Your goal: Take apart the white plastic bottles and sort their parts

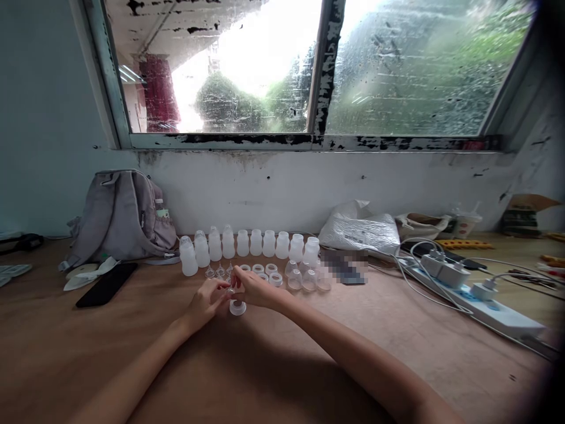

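Note:
My left hand (pixel 207 301) and my right hand (pixel 252 287) meet over the table, fingers closed around a small clear bottle nipple (pixel 230 289), partly hidden by the fingers. Just below them a white bottle ring (pixel 238 309) rests on the table. Several more clear nipples (pixel 220 271) stand just beyond my left hand. White rings (pixel 275 279) lie behind my right hand, and clear dome caps (pixel 309 280) are grouped to its right. Along the back runs a row of frosted baby bottles (pixel 256 242); the leftmost ones have tops on.
A grey backpack (pixel 121 215) leans by the wall at left, with a black phone (pixel 107 285) before it. Behind the caps lies a silver bag (pixel 362 227). A white power strip (pixel 481 303) with chargers and cables lies at right.

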Tool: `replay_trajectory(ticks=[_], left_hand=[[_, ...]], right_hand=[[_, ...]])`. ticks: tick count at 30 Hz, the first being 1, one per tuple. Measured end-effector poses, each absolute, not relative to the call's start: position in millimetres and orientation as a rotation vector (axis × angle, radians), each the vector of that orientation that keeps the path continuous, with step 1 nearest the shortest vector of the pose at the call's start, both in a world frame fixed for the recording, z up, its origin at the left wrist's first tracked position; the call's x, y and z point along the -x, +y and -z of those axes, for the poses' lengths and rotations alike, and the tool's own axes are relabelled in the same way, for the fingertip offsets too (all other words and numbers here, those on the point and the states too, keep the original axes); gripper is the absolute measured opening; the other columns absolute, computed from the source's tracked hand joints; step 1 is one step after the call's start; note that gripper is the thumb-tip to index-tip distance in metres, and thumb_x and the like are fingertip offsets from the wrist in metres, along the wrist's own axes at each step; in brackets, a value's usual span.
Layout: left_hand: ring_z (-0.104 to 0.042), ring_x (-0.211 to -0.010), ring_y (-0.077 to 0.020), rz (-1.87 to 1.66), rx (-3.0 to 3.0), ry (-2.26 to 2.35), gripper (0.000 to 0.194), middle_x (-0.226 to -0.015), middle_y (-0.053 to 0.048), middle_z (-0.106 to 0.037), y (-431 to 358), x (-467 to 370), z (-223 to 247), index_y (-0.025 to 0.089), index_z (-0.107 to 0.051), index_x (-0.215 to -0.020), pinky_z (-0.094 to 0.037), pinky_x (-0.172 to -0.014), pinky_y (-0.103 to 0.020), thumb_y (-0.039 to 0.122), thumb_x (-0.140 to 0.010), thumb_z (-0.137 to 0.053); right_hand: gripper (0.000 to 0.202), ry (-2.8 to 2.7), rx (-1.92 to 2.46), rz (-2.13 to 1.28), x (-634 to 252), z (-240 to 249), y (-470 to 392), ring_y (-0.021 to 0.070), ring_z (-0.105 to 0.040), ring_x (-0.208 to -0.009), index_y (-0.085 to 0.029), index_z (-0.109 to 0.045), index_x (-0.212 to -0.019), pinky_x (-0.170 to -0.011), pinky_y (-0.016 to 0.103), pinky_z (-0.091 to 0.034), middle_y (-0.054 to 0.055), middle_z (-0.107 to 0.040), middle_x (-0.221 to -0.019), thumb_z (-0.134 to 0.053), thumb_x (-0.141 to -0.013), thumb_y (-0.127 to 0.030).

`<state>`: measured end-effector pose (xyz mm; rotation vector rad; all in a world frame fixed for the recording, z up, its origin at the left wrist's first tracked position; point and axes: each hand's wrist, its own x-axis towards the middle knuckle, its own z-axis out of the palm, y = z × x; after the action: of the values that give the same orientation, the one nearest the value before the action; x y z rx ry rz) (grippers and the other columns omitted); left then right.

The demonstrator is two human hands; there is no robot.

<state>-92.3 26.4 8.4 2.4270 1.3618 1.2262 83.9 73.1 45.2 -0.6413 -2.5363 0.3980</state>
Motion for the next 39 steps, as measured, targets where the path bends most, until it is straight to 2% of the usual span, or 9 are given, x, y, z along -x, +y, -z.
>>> replay_trajectory(ticks=[5,8,11,17,23,31,34,39], left_hand=[[-0.053,-0.085,-0.0163,-1.235,-2.431,1.398,0.018,-0.087,-0.003,-0.057,31,97,-6,0.02,-0.053,-0.092,-0.042,-0.078,-0.03,0.032,-0.081,-0.045],[-0.052,-0.089,-0.0183,-1.331,-2.366,1.663,0.02,-0.09,-0.004,-0.054,41,109,-1,0.021,-0.055,-0.093,-0.04,-0.082,-0.032,0.032,-0.08,-0.045],[-0.053,-0.083,-0.0195,-1.321,-2.312,1.857,0.021,-0.085,-0.004,-0.054,53,127,5,0.021,-0.056,-0.094,-0.042,-0.078,-0.034,0.03,-0.08,-0.043],[-0.053,-0.077,-0.02,-1.129,-2.325,1.946,0.018,-0.079,-0.003,-0.06,64,147,16,0.02,-0.057,-0.09,-0.042,-0.074,-0.033,0.026,-0.078,-0.044],[-0.053,-0.081,-0.0208,-1.058,-2.342,1.995,0.02,-0.083,-0.005,-0.061,69,150,23,0.019,-0.057,-0.089,-0.042,-0.075,-0.034,0.028,-0.079,-0.042],[-0.053,-0.086,-0.0223,-1.023,-2.351,2.036,0.021,-0.087,-0.005,-0.061,71,149,24,0.02,-0.056,-0.092,-0.042,-0.075,-0.035,0.027,-0.08,-0.04],[-0.053,-0.083,-0.0225,-1.06,-2.37,2.078,0.022,-0.088,-0.006,-0.061,69,147,22,0.02,-0.055,-0.093,-0.042,-0.074,-0.035,0.027,-0.081,-0.039],[-0.051,-0.086,-0.0232,-1.241,-2.479,2.117,0.022,-0.092,-0.007,-0.058,63,139,1,0.019,-0.054,-0.094,-0.039,-0.077,-0.035,0.027,-0.082,-0.037]], right_hand=[[0.023,-2.559,0.687,-0.374,-87,-48,73,0.0124,-0.049,-0.069,-0.018,-0.045,-0.085,-0.058,0.021,-0.036,0.001,-0.053,-0.079,-0.06,-0.068,-0.023],[0.025,-2.699,0.782,-0.367,-92,-50,75,0.012,-0.048,-0.063,-0.017,-0.05,-0.083,-0.052,0.02,-0.033,0.001,-0.054,-0.072,-0.063,-0.065,-0.029],[0.023,-2.866,0.846,-0.41,-94,-51,76,0.0106,-0.048,-0.057,-0.017,-0.056,-0.079,-0.047,0.018,-0.03,0.0,-0.055,-0.066,-0.064,-0.064,-0.033],[0.009,-2.927,0.83,-0.421,-95,-50,79,0.0092,-0.05,-0.058,-0.016,-0.062,-0.075,-0.048,0.016,-0.032,0.0,-0.059,-0.066,-0.06,-0.067,-0.019],[0.011,-2.833,0.932,-0.256,-104,-43,96,0.0113,-0.053,-0.06,-0.019,-0.062,-0.072,-0.05,0.018,-0.034,0.001,-0.061,-0.066,-0.055,-0.067,-0.013],[0.016,-2.745,1.042,-0.203,-114,-38,115,0.0133,-0.056,-0.067,-0.019,-0.063,-0.072,-0.055,0.019,-0.036,0.002,-0.062,-0.071,-0.052,-0.066,-0.009],[0.015,-2.696,1.065,-0.175,-113,-37,113,0.0136,-0.056,-0.069,-0.019,-0.062,-0.076,-0.058,0.02,-0.037,0.003,-0.062,-0.073,-0.052,-0.069,-0.01],[0.022,-2.559,1.058,-0.088,-115,-23,94,0.0163,-0.053,-0.085,-0.016,-0.051,-0.1,-0.071,0.024,-0.038,0.008,-0.057,-0.095,-0.04,-0.081,-0.015]])
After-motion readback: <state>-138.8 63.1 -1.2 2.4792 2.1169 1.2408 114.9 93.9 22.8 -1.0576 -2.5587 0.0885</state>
